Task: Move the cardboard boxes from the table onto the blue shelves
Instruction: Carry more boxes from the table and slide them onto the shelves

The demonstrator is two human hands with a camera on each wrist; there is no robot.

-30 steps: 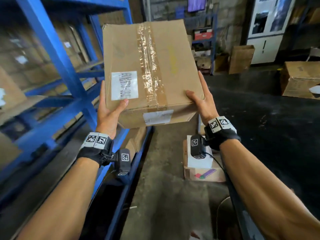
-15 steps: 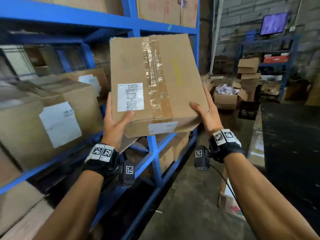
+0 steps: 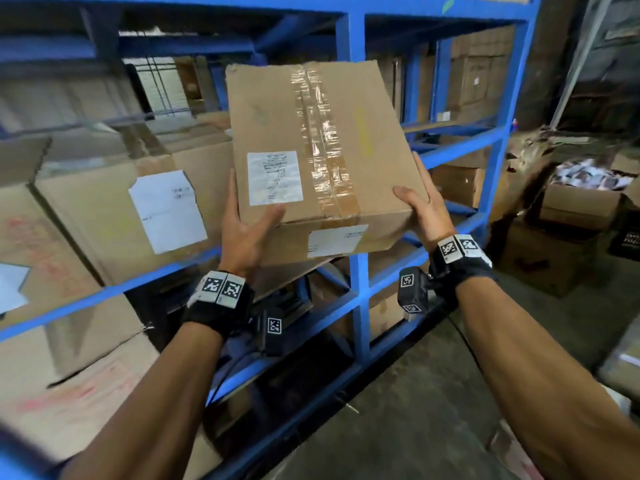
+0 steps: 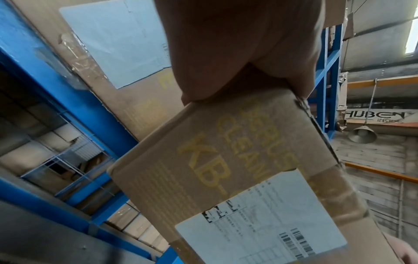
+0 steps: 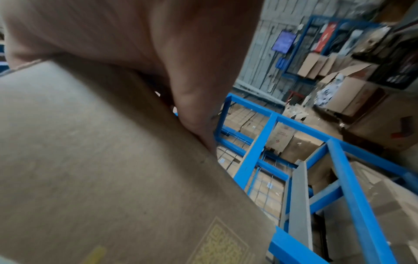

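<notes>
I hold a taped cardboard box with white labels in the air in front of the blue shelves, tilted with its far end up. My left hand grips its near left corner, thumb on top beside the label. My right hand grips the near right corner, thumb over the top edge. In the left wrist view the box shows yellow print and a shipping label, with my left hand against its end. The right wrist view shows the box side and my right hand pressed on it.
Large labelled cardboard boxes fill the shelf to the left of the held box. A blue upright post stands just behind and below it. More boxes sit on the lower shelf and on the floor at right. Grey concrete floor lies under my right arm.
I have turned left toward the shelves and come closer. The box now hangs in front of the middle shelf bay. Both hands keep the same hold.
</notes>
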